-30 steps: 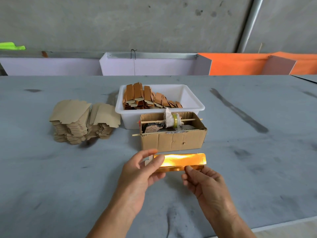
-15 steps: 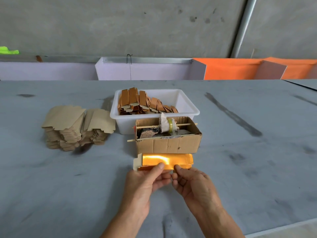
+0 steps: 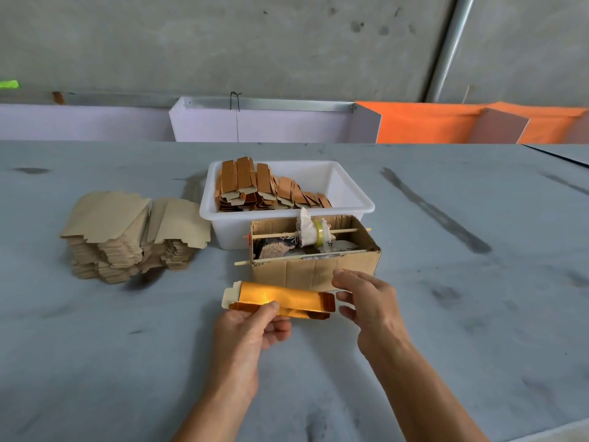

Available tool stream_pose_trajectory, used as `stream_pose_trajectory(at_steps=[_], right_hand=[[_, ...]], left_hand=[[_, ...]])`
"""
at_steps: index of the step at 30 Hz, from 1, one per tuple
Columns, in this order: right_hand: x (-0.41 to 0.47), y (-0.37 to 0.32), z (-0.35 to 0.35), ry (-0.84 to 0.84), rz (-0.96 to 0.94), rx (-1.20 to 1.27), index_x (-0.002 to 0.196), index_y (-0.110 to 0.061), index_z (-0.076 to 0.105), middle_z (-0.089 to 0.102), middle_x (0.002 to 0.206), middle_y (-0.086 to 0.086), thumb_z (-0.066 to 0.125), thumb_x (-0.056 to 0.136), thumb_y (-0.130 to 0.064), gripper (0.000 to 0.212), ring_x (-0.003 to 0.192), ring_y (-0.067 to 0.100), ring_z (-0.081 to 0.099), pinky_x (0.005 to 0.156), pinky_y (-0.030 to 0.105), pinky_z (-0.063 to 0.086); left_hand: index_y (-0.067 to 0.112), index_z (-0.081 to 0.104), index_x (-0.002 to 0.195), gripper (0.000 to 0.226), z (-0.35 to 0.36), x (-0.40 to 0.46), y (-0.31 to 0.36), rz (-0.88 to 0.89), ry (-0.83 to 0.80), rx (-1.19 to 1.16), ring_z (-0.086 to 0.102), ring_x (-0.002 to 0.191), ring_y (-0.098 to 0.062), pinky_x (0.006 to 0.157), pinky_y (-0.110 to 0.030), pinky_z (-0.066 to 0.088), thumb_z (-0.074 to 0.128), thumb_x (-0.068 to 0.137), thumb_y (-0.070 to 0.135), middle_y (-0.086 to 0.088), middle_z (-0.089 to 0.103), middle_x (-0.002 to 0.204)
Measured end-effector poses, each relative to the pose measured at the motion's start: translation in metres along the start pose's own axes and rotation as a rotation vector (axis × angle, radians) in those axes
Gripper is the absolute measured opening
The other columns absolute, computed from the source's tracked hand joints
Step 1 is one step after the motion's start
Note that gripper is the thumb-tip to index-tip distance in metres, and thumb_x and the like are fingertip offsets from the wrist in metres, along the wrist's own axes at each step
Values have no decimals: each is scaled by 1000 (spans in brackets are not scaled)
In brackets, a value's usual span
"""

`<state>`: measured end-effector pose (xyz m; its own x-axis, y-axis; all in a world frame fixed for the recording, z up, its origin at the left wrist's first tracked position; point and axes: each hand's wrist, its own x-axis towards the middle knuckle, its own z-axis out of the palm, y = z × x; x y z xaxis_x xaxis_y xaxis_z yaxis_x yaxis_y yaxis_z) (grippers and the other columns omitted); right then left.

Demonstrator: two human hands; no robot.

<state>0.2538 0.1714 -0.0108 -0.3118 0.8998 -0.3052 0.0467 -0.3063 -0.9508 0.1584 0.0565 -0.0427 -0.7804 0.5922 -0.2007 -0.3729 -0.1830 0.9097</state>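
A long shiny gold carton (image 3: 287,298) lies level just above the grey table (image 3: 95,362), in front of the brown box. My left hand (image 3: 251,333) pinches its near edge left of the middle, thumb on top. My right hand (image 3: 366,301) hovers at the carton's right end with fingers loosely spread; whether a fingertip touches the end flap is unclear. A pale flap sticks out at the carton's left end.
Behind the carton stands a brown cardboard box (image 3: 318,269) with a tape roll (image 3: 314,232) on a stick. A white tub (image 3: 350,199) holds several folded gold cartons. A stack of flat blanks (image 3: 127,234) lies at the left. Table edge at lower right.
My right hand left the carton's near edge and moved up to its right end, fingers spread. My left hand kept its pinch, and the carton tilted slightly.
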Motion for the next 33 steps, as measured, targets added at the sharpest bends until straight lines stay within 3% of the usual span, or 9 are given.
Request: stream_pose_trajectory(at_steps=[7,13,22,33], right_hand=[[8,2,7,-15,49,53,80,-9,69,67,81,7,70,79,-15,6,75,17,55,65,30,45],[13,0,9,0,42,80,91,-6,68,65,83,6,71,81,-17,15,71,14,55,62,29,44],[15,-3,12,15,28,76,71,-10,66,58,71,5,70,82,-15,14,69,15,51,64,30,44],[12,-2,12,-17,-6,65,72,-9,65,59,73,5,66,85,-15,14,72,16,50,64,29,43]], left_hand=[[-6,63,78,10,0,1,-2,-5,14,7,62,47,-16,46,-24,54,58,86,-3,-13,64,56],[-6,64,79,9,0,1,-3,5,18,33,62,48,-17,46,-24,53,59,86,-2,-15,65,58],[-7,65,79,9,0,-1,-2,18,9,44,62,48,-17,46,-24,53,60,85,-3,-15,65,58],[-8,65,83,8,-2,0,-4,13,17,52,62,50,-19,47,-25,53,62,84,-1,-16,66,61]])
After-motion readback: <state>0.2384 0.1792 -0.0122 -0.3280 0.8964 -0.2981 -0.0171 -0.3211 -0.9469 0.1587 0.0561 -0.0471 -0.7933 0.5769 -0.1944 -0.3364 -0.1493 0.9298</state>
